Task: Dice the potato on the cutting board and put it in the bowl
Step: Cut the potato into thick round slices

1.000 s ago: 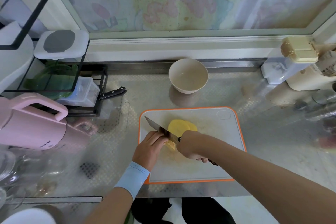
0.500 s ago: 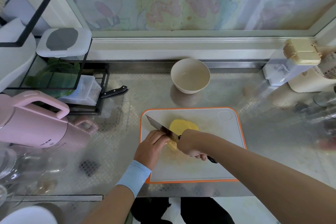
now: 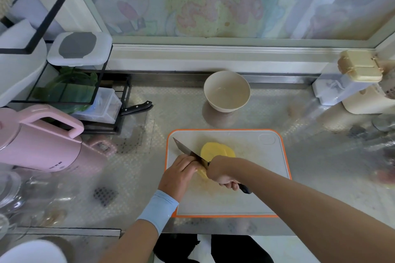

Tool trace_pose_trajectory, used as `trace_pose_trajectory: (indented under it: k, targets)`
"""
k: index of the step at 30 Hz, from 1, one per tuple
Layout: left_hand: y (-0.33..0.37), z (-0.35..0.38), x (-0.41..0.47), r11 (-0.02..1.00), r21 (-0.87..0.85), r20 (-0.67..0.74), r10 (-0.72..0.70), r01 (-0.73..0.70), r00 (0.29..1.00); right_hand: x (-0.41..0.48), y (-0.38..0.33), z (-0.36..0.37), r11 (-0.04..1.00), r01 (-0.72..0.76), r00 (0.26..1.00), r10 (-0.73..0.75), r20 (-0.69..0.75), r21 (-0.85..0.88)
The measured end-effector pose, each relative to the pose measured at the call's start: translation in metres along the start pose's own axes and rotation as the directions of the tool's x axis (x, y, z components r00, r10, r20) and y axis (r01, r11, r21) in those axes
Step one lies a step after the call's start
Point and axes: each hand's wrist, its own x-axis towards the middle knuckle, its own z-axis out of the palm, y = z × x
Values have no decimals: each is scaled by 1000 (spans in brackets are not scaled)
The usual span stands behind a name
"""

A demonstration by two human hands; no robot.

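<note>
A grey cutting board (image 3: 265,179) with an orange rim lies on the counter in front of me. Yellow potato slices (image 3: 215,150) lie stacked on its upper middle part. My right hand (image 3: 221,174) grips the black handle of a knife (image 3: 188,151), whose blade points up and left across the potato. My left hand (image 3: 178,174), with a light blue wristband, has its fingers curled on the near end of the potato, right against the blade. A beige bowl (image 3: 227,91) stands beyond the board and looks empty.
A pink kettle (image 3: 40,141) stands at the left. Behind it is a black wire rack (image 3: 70,89) with containers, and a second black-handled knife (image 3: 136,105) beside it. White and cream containers (image 3: 352,83) stand at the back right. Glassware sits at both edges.
The knife and both hands have stayed at the same spot on the potato, with only a slight shift of the blade. The bowl has not moved.
</note>
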Motion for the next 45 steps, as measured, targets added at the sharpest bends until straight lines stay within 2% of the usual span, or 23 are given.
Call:
trace_pose_trajectory:
  k: [6, 15, 29, 34, 40, 45]
  targets:
    - [-1, 1, 1, 1000, 0, -10, -23, 23, 1000, 6, 4, 3, 999, 51, 999, -50, 10, -20]
    - [-1, 2, -1, 1000, 26, -4, -3, 3, 1000, 5, 3, 13, 989, 4, 999, -10, -37, -145]
    - [-4, 5, 0, 998, 65, 2, 20, -20, 1000, 22, 11, 29, 960, 34, 992, -66, -106, -277]
    - [-3, 4, -1, 997, 55, 5, 52, -52, 999, 32, 15, 42, 957, 70, 960, -141, -242, -283]
    - [-1, 1, 3, 996, 70, 11, 55, -56, 998, 45, 21, 49, 979, 66, 944, -123, -307, -191]
    - [3, -9, 10, 993, 72, 70, 91, -97, 993, 47, 23, 51, 991, 76, 932, -109, -345, -107]
